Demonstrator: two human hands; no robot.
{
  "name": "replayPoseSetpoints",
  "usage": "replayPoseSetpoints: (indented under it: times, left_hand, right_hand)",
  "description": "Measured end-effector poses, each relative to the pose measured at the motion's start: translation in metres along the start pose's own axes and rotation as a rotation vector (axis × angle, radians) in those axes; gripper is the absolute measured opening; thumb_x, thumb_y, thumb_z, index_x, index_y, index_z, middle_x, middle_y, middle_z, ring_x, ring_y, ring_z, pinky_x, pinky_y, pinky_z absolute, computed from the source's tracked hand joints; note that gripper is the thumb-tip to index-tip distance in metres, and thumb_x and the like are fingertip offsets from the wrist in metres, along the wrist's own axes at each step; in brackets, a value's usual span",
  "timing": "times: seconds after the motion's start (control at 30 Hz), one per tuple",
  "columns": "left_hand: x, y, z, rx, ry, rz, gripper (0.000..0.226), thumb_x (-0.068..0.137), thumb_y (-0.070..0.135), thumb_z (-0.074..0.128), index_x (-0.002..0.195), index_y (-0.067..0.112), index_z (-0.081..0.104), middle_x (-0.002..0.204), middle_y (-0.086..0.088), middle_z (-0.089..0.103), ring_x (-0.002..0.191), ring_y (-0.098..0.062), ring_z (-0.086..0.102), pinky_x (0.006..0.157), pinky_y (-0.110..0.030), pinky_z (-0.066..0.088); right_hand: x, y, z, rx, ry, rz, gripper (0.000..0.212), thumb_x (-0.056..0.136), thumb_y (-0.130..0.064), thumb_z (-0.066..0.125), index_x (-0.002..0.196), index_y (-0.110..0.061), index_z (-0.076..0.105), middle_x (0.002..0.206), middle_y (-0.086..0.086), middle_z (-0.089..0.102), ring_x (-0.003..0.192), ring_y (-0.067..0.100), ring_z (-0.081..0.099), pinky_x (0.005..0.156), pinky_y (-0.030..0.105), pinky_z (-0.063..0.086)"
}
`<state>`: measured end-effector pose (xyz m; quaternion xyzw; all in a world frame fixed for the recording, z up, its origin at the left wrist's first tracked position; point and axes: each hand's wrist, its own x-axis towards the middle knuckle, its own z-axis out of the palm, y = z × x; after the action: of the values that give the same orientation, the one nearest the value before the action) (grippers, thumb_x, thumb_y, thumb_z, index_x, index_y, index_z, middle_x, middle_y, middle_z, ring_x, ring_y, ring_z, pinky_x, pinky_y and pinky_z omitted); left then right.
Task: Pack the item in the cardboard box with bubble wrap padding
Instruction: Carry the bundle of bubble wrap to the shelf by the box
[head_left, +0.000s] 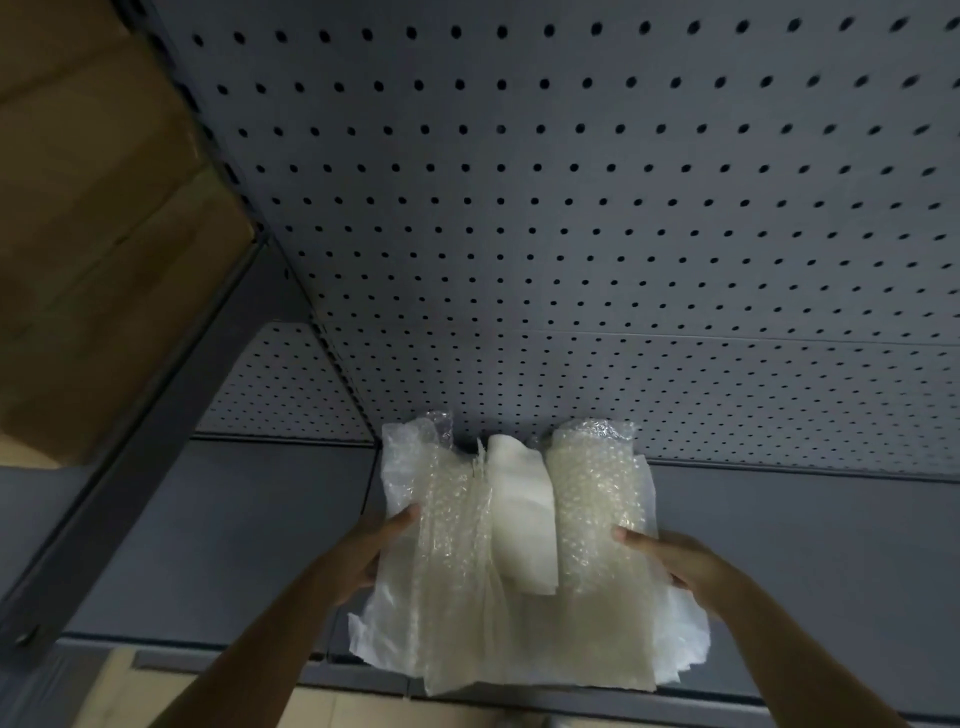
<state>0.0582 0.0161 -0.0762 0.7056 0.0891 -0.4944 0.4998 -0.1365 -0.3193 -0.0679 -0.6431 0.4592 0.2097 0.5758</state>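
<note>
A stack of clear bubble wrap sheets (597, 499) is held up in front of a grey shelf, folded into two humps. A plain white foam-like sheet (522, 514) lies in the dip between them. My left hand (371, 553) grips the stack's left edge, thumb on top. My right hand (675, 558) grips the right edge, with its thumb pressed on the bubbles. The item to pack is not in view.
A grey pegboard back panel (571, 208) rises behind the wrap above a grey metal shelf (218, 530). A large brown cardboard box (88, 234) stands at the left beyond a dark upright post (171, 374). A tan floor strip (119, 696) shows at the bottom.
</note>
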Motion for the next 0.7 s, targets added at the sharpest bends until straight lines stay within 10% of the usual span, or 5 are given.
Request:
replayPoseSetpoints:
  times: [0.17, 0.37, 0.53, 0.63, 0.7]
  left_hand:
    - [-0.007, 0.006, 0.010, 0.014, -0.020, 0.056, 0.091, 0.052, 0.070, 0.080, 0.129, 0.028, 0.054, 0.123, 0.000, 0.068, 0.115, -0.025, 0.063, 0.102, -0.049, 0.048]
    - [-0.016, 0.018, 0.023, 0.079, -0.062, 0.146, 0.082, 0.054, 0.050, 0.088, 0.123, 0.016, 0.059, 0.112, -0.009, 0.073, 0.101, -0.028, 0.071, 0.085, -0.043, 0.057]
    - [-0.027, 0.044, 0.041, 0.177, -0.054, 0.134, 0.053, 0.072, 0.044, 0.080, 0.114, 0.025, 0.054, 0.108, 0.000, 0.070, 0.097, -0.021, 0.069, 0.081, -0.038, 0.057]
    - [-0.029, 0.062, 0.057, 0.272, -0.110, 0.171, 0.076, 0.054, 0.056, 0.085, 0.116, 0.024, 0.057, 0.112, -0.002, 0.071, 0.098, -0.022, 0.071, 0.080, -0.039, 0.059]
    - [-0.031, 0.074, 0.072, 0.354, -0.138, 0.182, 0.084, 0.045, 0.061, 0.082, 0.116, 0.024, 0.056, 0.114, -0.001, 0.068, 0.101, -0.022, 0.069, 0.082, -0.039, 0.058]
  right_hand:
    - [-0.004, -0.001, -0.008, 0.019, -0.028, -0.065, 0.048, 0.080, -0.043, 0.071, 0.109, -0.007, 0.058, 0.088, 0.001, 0.066, 0.080, 0.014, 0.059, 0.064, 0.024, 0.044]
    - [-0.009, 0.012, -0.015, 0.132, 0.037, -0.079, 0.038, 0.075, -0.036, 0.078, 0.067, -0.018, 0.046, 0.026, -0.013, 0.043, 0.024, -0.003, 0.041, 0.049, 0.021, 0.042]
    - [-0.026, 0.031, -0.027, 0.228, 0.053, -0.105, 0.052, 0.070, -0.043, 0.081, 0.097, -0.016, 0.046, 0.067, -0.008, 0.059, 0.054, 0.006, 0.054, 0.058, 0.027, 0.045]
    - [-0.043, 0.045, -0.035, 0.319, 0.140, -0.111, 0.065, 0.072, -0.040, 0.081, 0.113, -0.019, 0.035, 0.106, 0.001, 0.050, 0.095, 0.019, 0.056, 0.082, 0.037, 0.046]
    - [-0.056, 0.057, -0.043, 0.389, 0.185, -0.126, 0.068, 0.072, -0.037, 0.081, 0.116, -0.020, 0.032, 0.101, -0.004, 0.051, 0.088, 0.013, 0.053, 0.083, 0.037, 0.044]
